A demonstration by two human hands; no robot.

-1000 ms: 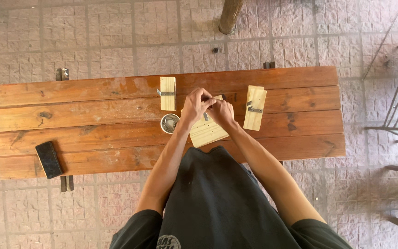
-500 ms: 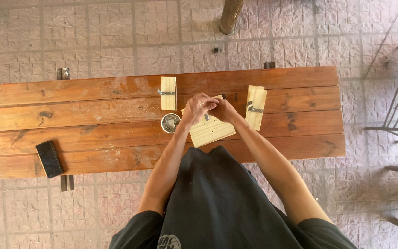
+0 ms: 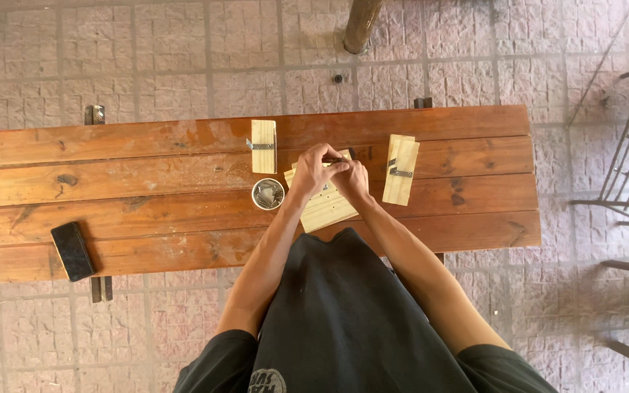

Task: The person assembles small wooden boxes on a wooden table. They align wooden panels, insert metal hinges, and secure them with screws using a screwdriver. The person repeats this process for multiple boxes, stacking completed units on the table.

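both hands meet over a pale wooden board (image 3: 327, 207) that lies tilted on the plank table (image 3: 147, 189), near its middle and close to the person's body; the left hand (image 3: 313, 172) curls over the board's upper part with its fingers drawn together, and the right hand (image 3: 352, 177) presses close beside it, fingers bunched and touching the left; a thin dark tool tip (image 3: 349, 153) pokes out just above the knuckles, but which fingers pinch it cannot be told; small dark dots mark the board's bare face. just left of the hands stands a small round tin (image 3: 268, 193) holding metal bits; beyond it a light wood block with a metal bracket (image 3: 263, 145) lies upright on the planks; right of the hands a second bracketed block (image 3: 400, 169) lies slightly slanted; a black phone (image 3: 73, 250) rests well apart near the table's left end; the floor below is pale paving.
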